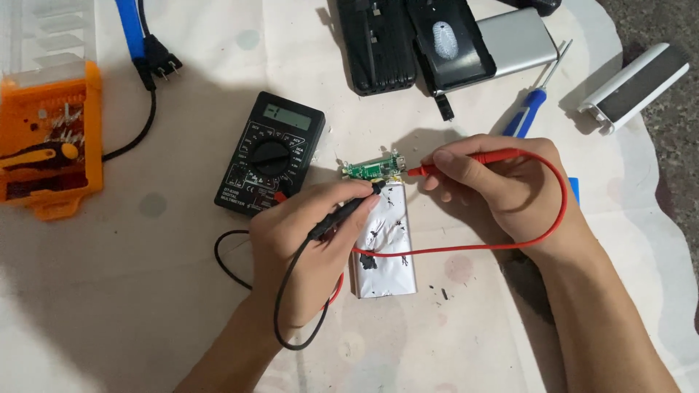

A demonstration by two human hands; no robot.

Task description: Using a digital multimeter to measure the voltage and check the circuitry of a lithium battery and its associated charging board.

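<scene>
My left hand (306, 240) grips a black test probe (348, 211) whose tip touches the small green circuit board (373, 169). My right hand (502, 185) pinches a red test probe (473, 159), its tip pointing at the board's right end. The board sits at the top of a flat silver battery pouch (386, 251) marked with black scuffs. A red lead (466, 247) loops round my right wrist and across the pouch; a black lead (280, 306) curls under my left hand. Both run toward the black multimeter (271, 154) left of the board.
An orange tool case (49, 138) with a screwdriver stands at the left. A black plug and cable (153, 69) lie above it. Black casings (408, 40), a silver power bank shell (517, 40), a blue-handled screwdriver (528, 109) and a white part (633, 87) lie at the top right.
</scene>
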